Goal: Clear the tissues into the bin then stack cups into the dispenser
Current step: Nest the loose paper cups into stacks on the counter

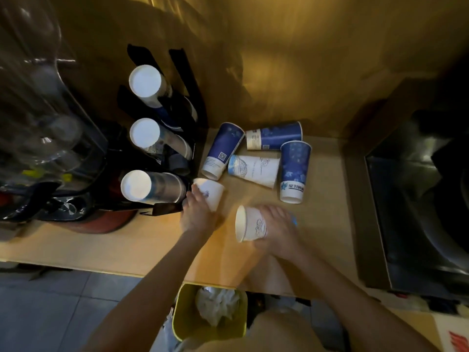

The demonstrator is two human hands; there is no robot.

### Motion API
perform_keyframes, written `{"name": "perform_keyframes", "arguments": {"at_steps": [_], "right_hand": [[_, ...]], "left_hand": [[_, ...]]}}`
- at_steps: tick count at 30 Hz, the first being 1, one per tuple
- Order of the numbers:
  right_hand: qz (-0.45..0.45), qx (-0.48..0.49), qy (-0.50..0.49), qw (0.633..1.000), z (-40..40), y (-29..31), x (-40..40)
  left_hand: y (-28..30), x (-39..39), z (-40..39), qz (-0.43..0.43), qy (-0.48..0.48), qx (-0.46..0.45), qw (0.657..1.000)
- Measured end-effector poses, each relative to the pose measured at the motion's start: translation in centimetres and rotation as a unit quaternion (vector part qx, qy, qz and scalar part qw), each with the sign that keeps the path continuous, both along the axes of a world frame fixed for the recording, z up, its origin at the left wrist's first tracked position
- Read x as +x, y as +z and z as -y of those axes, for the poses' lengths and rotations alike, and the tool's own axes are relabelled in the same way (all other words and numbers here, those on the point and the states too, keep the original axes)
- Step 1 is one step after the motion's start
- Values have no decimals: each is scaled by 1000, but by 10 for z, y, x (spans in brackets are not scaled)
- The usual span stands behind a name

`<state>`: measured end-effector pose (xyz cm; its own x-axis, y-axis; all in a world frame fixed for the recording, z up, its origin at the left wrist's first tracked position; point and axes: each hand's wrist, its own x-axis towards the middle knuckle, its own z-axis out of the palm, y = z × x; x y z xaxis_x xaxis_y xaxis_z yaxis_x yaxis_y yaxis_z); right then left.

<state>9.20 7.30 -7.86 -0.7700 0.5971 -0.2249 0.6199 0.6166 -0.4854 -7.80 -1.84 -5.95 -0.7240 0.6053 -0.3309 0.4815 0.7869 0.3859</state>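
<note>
My left hand [196, 214] grips a small white paper cup [212, 191] lying right beside the black cup dispenser [175, 102], near its lowest stack [149, 186]. My right hand [278, 229] holds a second white cup [250, 224] on its side, mouth facing left. Behind them on the wooden counter [142, 240] lie a white cup [253, 170] and three tall blue cups [223, 149] [275, 135] [294, 171]. Crumpled tissues [215, 304] sit in the yellow bin [185, 318] below the counter edge.
The dispenser holds two more cup stacks [147, 82] [152, 135]. Clear containers [38, 102] stand at far left. A dark metal basin or appliance [416, 212] fills the right side. A yellowish wall [279, 59] closes off the back.
</note>
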Motion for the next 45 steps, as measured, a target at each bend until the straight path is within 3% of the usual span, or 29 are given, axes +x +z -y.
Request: {"name": "perform_keyframes", "arguments": {"at_steps": [5,9,14,17,24,30,33,40,42,45], "right_hand": [[-81,-30,-174,981,-14,22,-5],[-163,-161,-312,922,-33,46,-8],[-288,-307,-352,836,-50,78,-5],[-338,-338,-335,812,-56,96,-6],[-403,-340,-237,816,-45,132,-22],[-409,-314,-178,838,-19,111,-36],[-361,-243,-135,890,-5,91,-35],[-212,-93,-25,972,10,56,-32],[-173,-26,6,985,6,46,-31],[-150,-6,41,988,-4,38,-29]], "left_hand": [[7,-8,-2,77,27,-13,997],[18,-4,-3,138,25,-2,990],[18,17,-2,174,106,222,953],[14,34,-1,170,114,327,922],[-2,51,7,134,101,337,926],[-8,50,10,136,102,326,930],[-9,49,10,131,88,324,933],[-8,49,10,114,88,294,945],[-8,49,10,107,90,287,948],[-8,48,8,110,94,288,947]]}}
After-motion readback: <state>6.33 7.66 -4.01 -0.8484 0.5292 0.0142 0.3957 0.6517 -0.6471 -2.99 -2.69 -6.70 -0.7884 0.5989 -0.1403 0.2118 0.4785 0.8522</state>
